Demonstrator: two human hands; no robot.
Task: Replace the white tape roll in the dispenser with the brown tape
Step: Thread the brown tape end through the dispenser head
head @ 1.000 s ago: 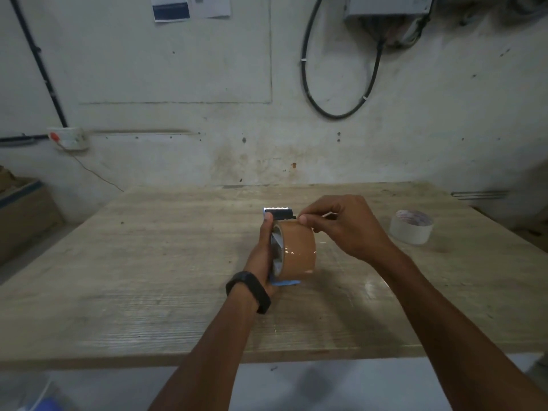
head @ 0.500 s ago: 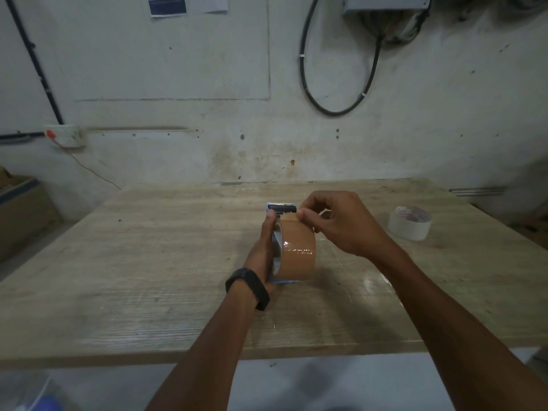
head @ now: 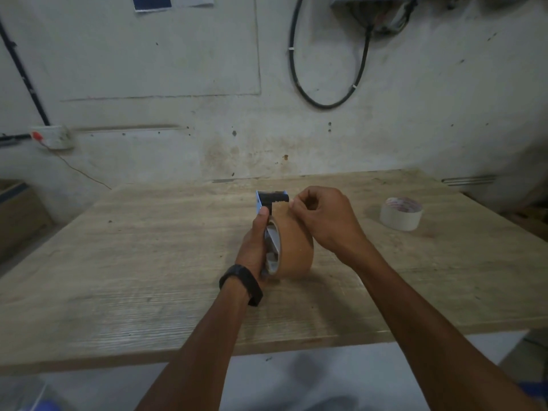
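Observation:
The brown tape roll (head: pixel 296 247) sits in the blue dispenser (head: pixel 271 198), held upright over the middle of the wooden table (head: pixel 148 262). My left hand (head: pixel 255 247) grips the dispenser from the left side, thumb up near the black cutter. My right hand (head: pixel 323 218) is at the top right of the roll, its fingertips pinched by the cutter; whether they pinch the tape's end is too small to tell. The white tape roll (head: pixel 401 213) lies flat on the table to the right, apart from both hands.
The table's near edge (head: pixel 267 348) runs across the lower part of the view. A wall with a black cable loop (head: pixel 326 84) stands behind the table. A cardboard box (head: pixel 17 215) sits on the left beyond the table.
The dispenser with the brown roll has tilted, so the cutter points more forward. My right hand's fingertips have shifted up to the cutter. The white roll has not moved.

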